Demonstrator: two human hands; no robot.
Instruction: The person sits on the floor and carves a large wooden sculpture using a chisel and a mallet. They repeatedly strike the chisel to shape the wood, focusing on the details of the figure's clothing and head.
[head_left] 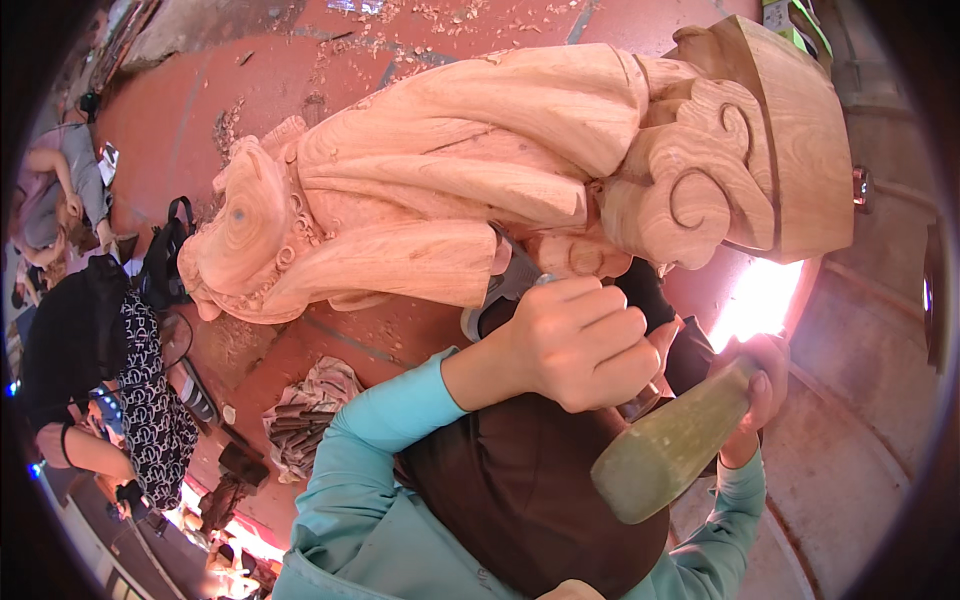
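Note:
A large carved wooden statue (450,160) lies on its side across the view, with robe folds, swirling scrolls and a thick base at the right. My left hand (590,340) is closed around a slim metal chisel (640,402); its shaft is mostly hidden in my fist, and the front end points at the statue's lower side. Whether the edge touches the wood cannot be made out. In my right hand (768,378), lower right, is a greenish club-shaped mallet (675,440). Its thick end hangs near the back end of the chisel, apart from it.
On the red tiled floor (180,130), wood shavings (440,30) are scattered beyond the statue. Several carving tools (300,425) lie on a crumpled cloth to my left. Other people (75,330) sit at the far left. A curved wall (850,420) bounds the right side.

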